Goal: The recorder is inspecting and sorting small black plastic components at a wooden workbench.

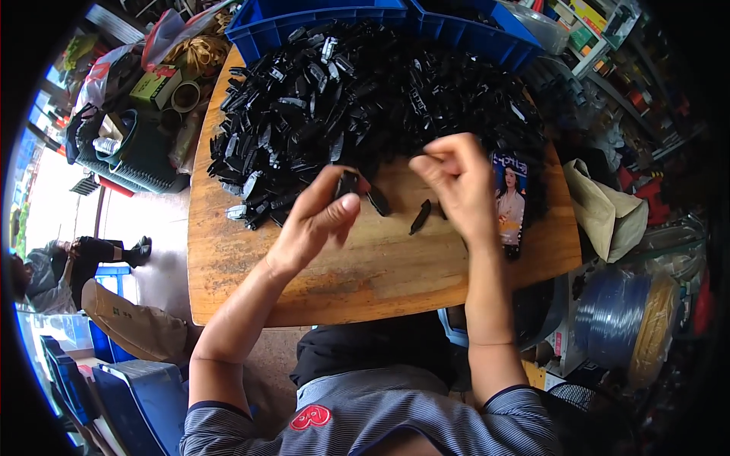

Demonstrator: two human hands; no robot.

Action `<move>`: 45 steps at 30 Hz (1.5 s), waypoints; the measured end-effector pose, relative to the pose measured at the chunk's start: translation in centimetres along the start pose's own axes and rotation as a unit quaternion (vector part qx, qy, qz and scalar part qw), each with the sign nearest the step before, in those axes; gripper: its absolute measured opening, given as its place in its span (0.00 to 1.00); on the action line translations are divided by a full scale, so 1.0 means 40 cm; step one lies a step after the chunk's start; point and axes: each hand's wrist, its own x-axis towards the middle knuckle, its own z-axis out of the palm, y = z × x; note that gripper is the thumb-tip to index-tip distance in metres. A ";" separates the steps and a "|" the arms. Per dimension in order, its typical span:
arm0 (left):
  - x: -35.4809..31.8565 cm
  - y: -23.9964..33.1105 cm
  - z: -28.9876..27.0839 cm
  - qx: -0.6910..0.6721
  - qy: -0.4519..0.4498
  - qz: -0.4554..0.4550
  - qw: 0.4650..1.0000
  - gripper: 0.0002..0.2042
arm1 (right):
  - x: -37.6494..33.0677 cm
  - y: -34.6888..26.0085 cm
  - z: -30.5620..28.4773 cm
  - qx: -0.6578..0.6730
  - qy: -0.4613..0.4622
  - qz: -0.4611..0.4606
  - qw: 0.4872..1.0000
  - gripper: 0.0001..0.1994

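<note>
A big heap of small black plastic parts covers the far half of a wooden table. My left hand is raised over the table's middle and pinches one black plastic part between thumb and fingers. My right hand hovers just right of it with its fingers curled together; whether it holds anything is hidden. Two loose black parts lie on the wood between and below the hands.
A phone with a lit screen lies on the table beside my right hand. Blue bins stand behind the heap. Cluttered baskets and tape rolls sit left, a hose coil right. Another person sits low at far left.
</note>
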 end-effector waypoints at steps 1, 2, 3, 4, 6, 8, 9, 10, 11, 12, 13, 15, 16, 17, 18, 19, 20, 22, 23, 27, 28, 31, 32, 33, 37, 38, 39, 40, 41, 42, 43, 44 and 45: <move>0.014 -0.029 -0.003 -0.008 0.063 0.073 0.995 0.11 | 0.007 0.018 -0.023 -0.160 0.014 0.018 0.987 0.15; 0.032 -0.039 -0.017 0.062 0.046 0.107 0.991 0.11 | 0.004 0.030 -0.044 -0.225 -0.048 0.084 0.970 0.17; 0.042 -0.042 -0.029 0.131 0.028 0.138 0.981 0.11 | -0.001 0.041 -0.054 -0.287 -0.111 0.149 0.940 0.19; 0.043 -0.029 -0.013 0.222 0.015 0.142 0.965 0.11 | -0.012 0.055 -0.054 -0.284 -0.153 0.158 0.933 0.17; 0.054 -0.041 0.017 0.399 -0.010 0.135 0.907 0.13 | -0.019 0.073 -0.042 -0.297 -0.152 0.109 0.936 0.16; 0.052 -0.075 0.031 0.528 0.010 0.144 0.837 0.13 | -0.016 0.079 -0.030 -0.300 -0.158 0.071 0.938 0.13; 0.051 -0.088 0.032 0.539 0.014 0.144 0.830 0.13 | -0.017 0.082 -0.030 -0.301 -0.159 0.069 0.938 0.13; 0.047 -0.087 0.032 0.539 0.017 0.144 0.830 0.13 | -0.019 0.084 -0.029 -0.285 -0.154 0.067 0.944 0.12; 0.043 -0.085 0.031 0.556 0.015 0.144 0.819 0.13 | -0.021 0.084 -0.029 -0.268 -0.148 0.066 0.950 0.11; 0.041 -0.082 0.029 0.572 0.012 0.143 0.807 0.12 | -0.021 0.082 -0.029 -0.268 -0.149 0.063 0.950 0.11; 0.039 -0.083 0.027 0.572 0.013 0.143 0.808 0.12 | -0.025 0.082 -0.026 -0.267 -0.156 0.028 0.950 0.10; 0.037 -0.079 0.022 0.527 -0.032 0.211 0.823 0.13 | -0.031 0.077 -0.020 -0.267 -0.164 -0.007 0.949 0.10; 0.038 -0.069 0.016 0.527 -0.030 0.211 0.823 0.13 | -0.029 0.073 -0.017 -0.261 -0.172 0.005 0.950 0.09; 0.039 -0.055 0.006 0.525 -0.037 0.213 0.823 0.14 | -0.028 0.071 -0.015 -0.255 -0.180 0.018 0.950 0.09; 0.041 -0.050 0.001 0.522 -0.044 0.216 0.824 0.16 | -0.028 0.078 -0.018 -0.252 -0.185 0.016 0.950 0.10; 0.040 -0.057 -0.002 0.523 -0.042 0.215 0.824 0.16 | -0.027 0.075 -0.017 -0.251 -0.186 0.013 0.950 0.10; 0.041 -0.078 -0.004 0.543 -0.052 0.231 0.806 0.17 | -0.025 0.073 -0.016 -0.247 -0.186 0.019 0.951 0.11; 0.041 -0.096 0.001 0.575 -0.080 0.221 0.784 0.20 | -0.023 0.068 -0.013 -0.244 -0.189 0.023 0.951 0.11; 0.042 -0.096 -0.001 0.574 -0.078 0.220 0.785 0.20 | -0.023 0.065 -0.012 -0.249 -0.137 -0.019 0.959 0.11; 0.031 -0.080 -0.021 0.525 -0.066 0.192 0.827 0.17 | -0.013 0.009 -0.026 -0.132 -0.185 0.084 0.970 0.13; 0.031 -0.077 -0.024 0.446 -0.047 0.165 0.879 0.16 | -0.017 0.008 -0.029 -0.110 -0.261 0.153 0.947 0.13; 0.027 -0.044 -0.033 0.299 -0.029 0.071 0.951 0.16 | -0.034 0.024 -0.003 -0.137 -0.321 0.061 0.935 0.12; 0.026 -0.039 -0.040 0.263 -0.036 0.030 0.964 0.16 | -0.031 0.023 -0.006 -0.060 -0.303 0.083 0.947 0.12; 0.025 -0.044 -0.044 0.264 -0.035 0.030 0.964 0.16 | -0.026 0.017 -0.008 0.017 -0.283 0.105 0.953 0.13; 0.024 -0.054 -0.034 0.135 -0.054 -0.035 0.989 0.14 | -0.019 0.022 -0.022 0.330 -0.195 0.113 0.917 0.14; 0.023 -0.050 -0.026 0.047 -0.047 -0.087 0.994 0.13 | -0.023 0.026 -0.014 0.412 -0.163 0.144 0.885 0.13; 0.021 -0.047 -0.023 0.048 -0.046 -0.087 0.994 0.13 | -0.026 0.022 -0.003 0.412 -0.163 0.144 0.885 0.13; 0.018 -0.044 -0.023 0.038 -0.043 -0.088 0.994 0.13 | -0.028 0.015 0.012 0.452 -0.157 0.153 0.865 0.11; 0.017 -0.041 -0.023 0.028 -0.039 -0.089 0.995 0.13 | -0.029 0.013 0.022 0.491 -0.150 0.162 0.843 0.10; 0.016 -0.041 -0.024 0.029 -0.038 -0.089 0.995 0.13 | -0.029 0.036 0.037 0.508 -0.174 0.123 0.835 0.10; 0.016 -0.039 -0.022 0.035 -0.035 -0.080 0.996 0.14 | -0.034 0.029 0.040 0.526 -0.157 0.167 0.819 0.11; 0.016 -0.038 -0.021 0.041 -0.031 -0.072 0.996 0.14 | -0.040 0.031 0.049 0.516 -0.142 0.184 0.825 0.10; 0.017 -0.036 -0.019 0.041 -0.031 -0.071 0.996 0.14 | -0.044 0.034 0.058 0.505 -0.127 0.200 0.830 0.09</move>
